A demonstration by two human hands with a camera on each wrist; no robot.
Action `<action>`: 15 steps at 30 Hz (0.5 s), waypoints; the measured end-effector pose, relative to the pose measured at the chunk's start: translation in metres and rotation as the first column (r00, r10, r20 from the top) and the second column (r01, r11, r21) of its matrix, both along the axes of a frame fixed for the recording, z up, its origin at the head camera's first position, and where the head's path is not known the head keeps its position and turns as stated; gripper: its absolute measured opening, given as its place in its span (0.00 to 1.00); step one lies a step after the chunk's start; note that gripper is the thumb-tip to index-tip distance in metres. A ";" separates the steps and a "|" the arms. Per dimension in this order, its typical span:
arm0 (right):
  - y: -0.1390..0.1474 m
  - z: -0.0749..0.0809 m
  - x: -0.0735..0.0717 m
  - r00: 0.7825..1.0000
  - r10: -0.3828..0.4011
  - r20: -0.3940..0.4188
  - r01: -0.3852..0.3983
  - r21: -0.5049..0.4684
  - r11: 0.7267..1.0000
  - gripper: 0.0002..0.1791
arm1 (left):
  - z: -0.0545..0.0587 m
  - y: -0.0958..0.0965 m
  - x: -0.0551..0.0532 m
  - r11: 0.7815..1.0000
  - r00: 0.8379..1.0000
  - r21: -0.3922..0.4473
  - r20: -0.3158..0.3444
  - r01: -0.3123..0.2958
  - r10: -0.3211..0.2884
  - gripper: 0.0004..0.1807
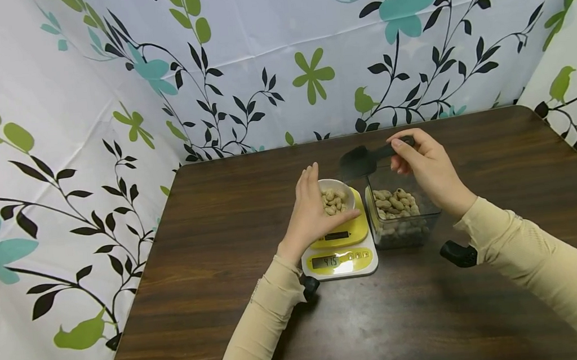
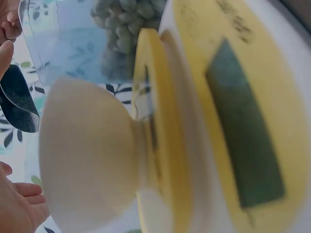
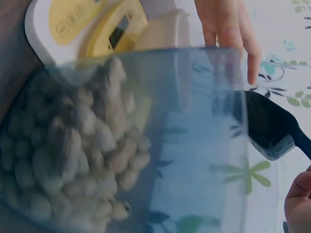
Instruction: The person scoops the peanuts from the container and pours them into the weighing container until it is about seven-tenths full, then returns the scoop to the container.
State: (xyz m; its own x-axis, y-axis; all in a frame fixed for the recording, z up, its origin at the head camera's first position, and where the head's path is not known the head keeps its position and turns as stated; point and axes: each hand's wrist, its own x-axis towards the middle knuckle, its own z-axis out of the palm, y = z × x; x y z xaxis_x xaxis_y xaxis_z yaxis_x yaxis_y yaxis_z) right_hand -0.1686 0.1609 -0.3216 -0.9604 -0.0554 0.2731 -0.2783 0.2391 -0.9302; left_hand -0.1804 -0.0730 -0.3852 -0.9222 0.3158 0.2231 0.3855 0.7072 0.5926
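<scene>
The left hand (image 1: 315, 207) is up by the white bowl (image 2: 87, 155). Its fingers are straight and close together, pointing away from the person. Its thumb sticks out to the right, so the hand makes a wide L shape around the near left side of the bowl. I cannot tell if it touches the bowl. The left sleeve (image 1: 264, 323) comes up from the bottom and leans to the right.

The right arm reaches in from the lower right corner in its tan right sleeve (image 1: 544, 261). The right hand (image 1: 426, 160) is higher up, with its back facing up. Its thumb and fingers pinch the handle of a black scoop (image 1: 360, 162). The wide end of the scoop points left, up above the far left corner of a clear box (image 1: 402, 233).

The bowl sits on a yellow and white scale (image 1: 358, 231), and some peanuts (image 1: 334, 204) lie in it. The scale's little window shows 4, 1 and 5. The box stands just to the right of the scale, with lots more peanuts inside. Everything is on a brown table (image 1: 232, 235), and a leafy cloth (image 1: 256, 24) hangs behind it.
</scene>
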 end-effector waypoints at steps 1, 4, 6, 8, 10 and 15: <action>0.003 0.002 0.001 1.000 -0.007 -0.006 0.007 -0.016 1.000 0.12 | 0.002 0.003 0.000 1.000 1.000 -0.002 -0.003 0.012 -0.012 0.66; 0.014 0.008 0.003 1.000 -0.017 -0.020 0.015 -0.098 0.995 0.11 | 0.009 0.014 0.000 0.999 0.999 -0.004 0.010 0.045 -0.045 0.66; 0.022 0.012 0.005 0.999 -0.012 -0.038 0.005 -0.161 0.987 0.10 | 0.012 0.022 0.000 0.998 0.998 -0.008 0.010 0.069 -0.069 0.65; 0.031 0.014 0.007 0.998 -0.011 -0.054 0.000 -0.213 0.977 0.10 | 0.015 0.029 0.000 0.995 0.995 -0.019 0.002 0.096 -0.096 0.65; 0.039 0.016 0.008 0.998 -0.018 -0.063 0.003 -0.237 0.972 0.09 | 0.017 0.036 0.001 0.992 0.992 -0.018 -0.002 0.125 -0.125 0.65; 0.056 0.014 0.009 0.997 -0.065 -0.036 0.057 -0.192 0.980 0.08 | 0.015 0.050 0.004 0.983 0.983 -0.007 0.032 0.182 -0.182 0.65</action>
